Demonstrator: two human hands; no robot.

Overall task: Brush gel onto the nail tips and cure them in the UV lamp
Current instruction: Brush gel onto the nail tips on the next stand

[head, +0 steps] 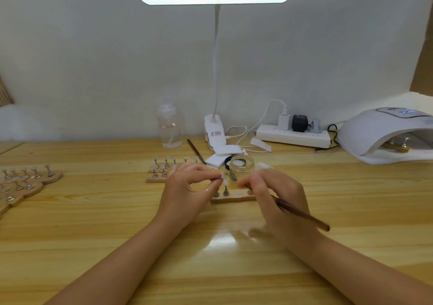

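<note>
Holding a brown brush [302, 215] in the right hand [278, 199], fingers curled round it. Pinching a small nail tip [223, 176] in the left hand [187, 192], just above the wooden holder strip [234, 198]. Sitting behind: a glass jar [241, 165]. Waiting far right: the white UV lamp [384, 136], another strip lying inside.

Blurred by motion – the fingertips of the right hand [275, 194], hiding the brush [304, 215] bristles. Half hidden behind both hands: the wooden strip [234, 198]. Cut off by the right edge, the UV lamp [384, 136]; at the left edge, the stacked nail-tip stands [25, 180]. Too small to read – the lamp's display.
</note>
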